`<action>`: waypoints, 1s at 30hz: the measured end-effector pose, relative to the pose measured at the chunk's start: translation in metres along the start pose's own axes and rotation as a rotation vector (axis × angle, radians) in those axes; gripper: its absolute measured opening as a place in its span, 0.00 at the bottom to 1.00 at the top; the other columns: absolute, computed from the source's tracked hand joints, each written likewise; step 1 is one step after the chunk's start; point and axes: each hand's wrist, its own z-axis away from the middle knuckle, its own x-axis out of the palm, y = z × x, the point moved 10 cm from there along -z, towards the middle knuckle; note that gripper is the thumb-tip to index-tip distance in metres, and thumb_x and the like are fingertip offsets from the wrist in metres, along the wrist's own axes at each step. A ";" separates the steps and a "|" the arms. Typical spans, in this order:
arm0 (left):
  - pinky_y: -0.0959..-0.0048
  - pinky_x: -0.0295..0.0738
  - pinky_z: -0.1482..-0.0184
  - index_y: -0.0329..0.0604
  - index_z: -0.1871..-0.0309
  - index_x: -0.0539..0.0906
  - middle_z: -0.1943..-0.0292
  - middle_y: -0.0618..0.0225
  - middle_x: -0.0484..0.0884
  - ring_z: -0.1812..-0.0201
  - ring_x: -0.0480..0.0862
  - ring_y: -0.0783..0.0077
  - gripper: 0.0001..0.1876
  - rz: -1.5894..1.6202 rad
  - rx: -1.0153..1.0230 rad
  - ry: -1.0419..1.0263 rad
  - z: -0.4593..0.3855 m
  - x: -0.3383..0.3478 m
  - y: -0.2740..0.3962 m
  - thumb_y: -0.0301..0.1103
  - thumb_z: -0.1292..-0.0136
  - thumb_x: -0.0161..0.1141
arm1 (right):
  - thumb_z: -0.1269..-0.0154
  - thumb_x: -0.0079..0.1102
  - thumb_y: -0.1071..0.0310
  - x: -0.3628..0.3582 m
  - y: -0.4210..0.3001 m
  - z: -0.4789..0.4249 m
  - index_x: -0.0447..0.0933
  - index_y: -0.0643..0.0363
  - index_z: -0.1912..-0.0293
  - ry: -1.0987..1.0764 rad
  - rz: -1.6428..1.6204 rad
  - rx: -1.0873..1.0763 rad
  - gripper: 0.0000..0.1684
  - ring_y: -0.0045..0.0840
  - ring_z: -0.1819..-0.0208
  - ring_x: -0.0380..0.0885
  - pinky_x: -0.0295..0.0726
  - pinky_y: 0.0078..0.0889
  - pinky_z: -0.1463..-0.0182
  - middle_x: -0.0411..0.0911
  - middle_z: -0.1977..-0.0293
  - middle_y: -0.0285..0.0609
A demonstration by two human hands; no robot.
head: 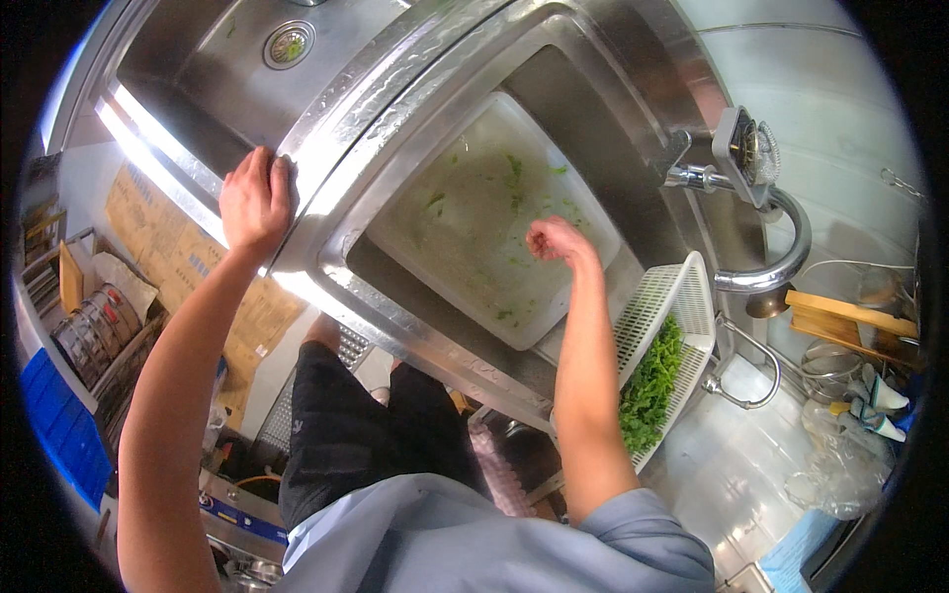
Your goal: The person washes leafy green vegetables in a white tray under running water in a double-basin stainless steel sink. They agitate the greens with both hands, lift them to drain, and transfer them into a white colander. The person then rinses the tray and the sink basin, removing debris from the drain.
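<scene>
My left hand [256,194] rests on the steel sink rim [319,174] between the two basins, its fingers bent over the edge of the left basin. In the right basin [593,133] lies a white plastic tub [495,326] of cloudy water [452,222] with bits of green leaf [514,169] floating in it. Above the tub's right side is my right hand [557,239], fingers curled in and no object visible in them. Close to my right forearm, a white slotted plastic basket [697,296] stands tilted, with leafy greens [656,393] inside.
The left basin has a drain strainer [289,46] with green scraps. A curved chrome faucet [793,244] reaches out on the right, near a metal scourer [767,152] in a holder. Wooden boards [852,319] and a clear plastic bag [838,474] sit farther right. Flattened cardboard [170,237] lies at left.
</scene>
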 end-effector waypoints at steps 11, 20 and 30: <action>0.54 0.70 0.54 0.37 0.63 0.75 0.65 0.47 0.80 0.61 0.78 0.42 0.14 0.003 0.016 -0.011 -0.002 0.004 0.005 0.39 0.30 0.48 | 0.40 0.66 0.60 -0.031 -0.015 -0.034 0.76 0.67 0.45 0.590 0.170 -0.210 0.27 0.42 0.60 0.83 0.81 0.41 0.53 0.81 0.52 0.55; 0.55 0.70 0.54 0.37 0.62 0.76 0.64 0.47 0.80 0.60 0.78 0.42 0.14 -0.001 -0.011 -0.027 -0.001 0.001 0.000 0.39 0.30 0.48 | 0.25 0.41 0.70 0.005 0.020 -0.089 0.71 0.61 0.44 0.669 -1.225 -0.040 0.15 0.43 0.55 0.80 0.80 0.50 0.49 0.79 0.57 0.49; 0.54 0.70 0.54 0.36 0.62 0.76 0.65 0.47 0.80 0.61 0.79 0.42 0.14 0.016 0.009 -0.019 -0.003 0.004 0.003 0.39 0.30 0.47 | 0.22 0.36 0.57 0.020 -0.078 -0.092 0.75 0.55 0.46 0.076 -1.755 -0.390 0.20 0.35 0.52 0.78 0.76 0.58 0.41 0.79 0.54 0.45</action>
